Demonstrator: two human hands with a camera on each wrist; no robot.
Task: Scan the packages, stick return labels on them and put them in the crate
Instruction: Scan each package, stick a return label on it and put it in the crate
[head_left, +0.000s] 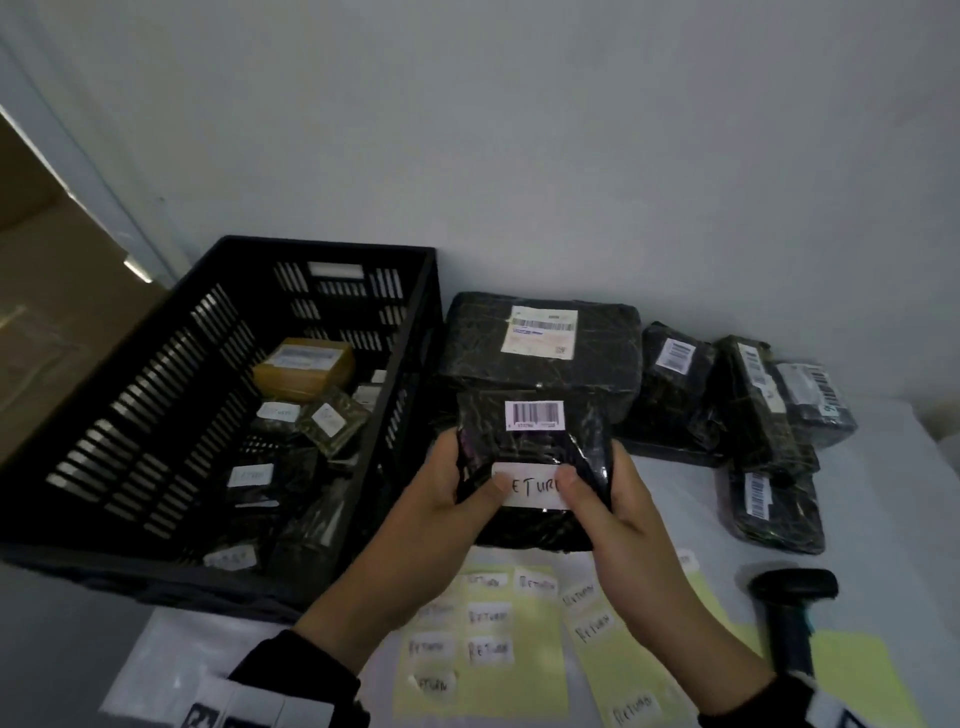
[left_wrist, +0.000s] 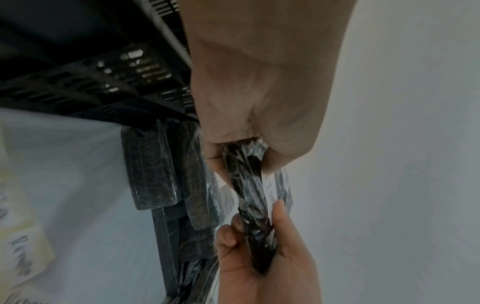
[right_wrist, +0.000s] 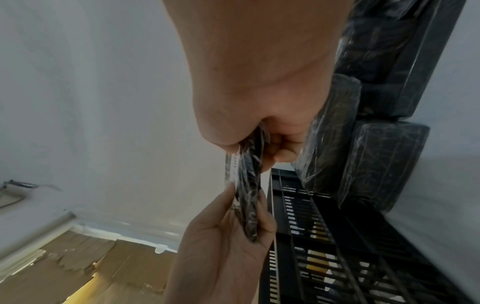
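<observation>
Both hands bare, no gloves or rings seen. Left hand: black sleeve at wrist, white band with black marking below it. Right hand: black cuff with white patch.

Left hand and right hand are raised side by side, fingers curled, both thumbs pressed forward, facing inward.

Our thumbs covered both ends of the return label on the package, hiding its first and last letters. At four o'clock the scanner was cut off by our right sleeve. Labels inside the crate at nine o'clock were too blurred to read.
</observation>
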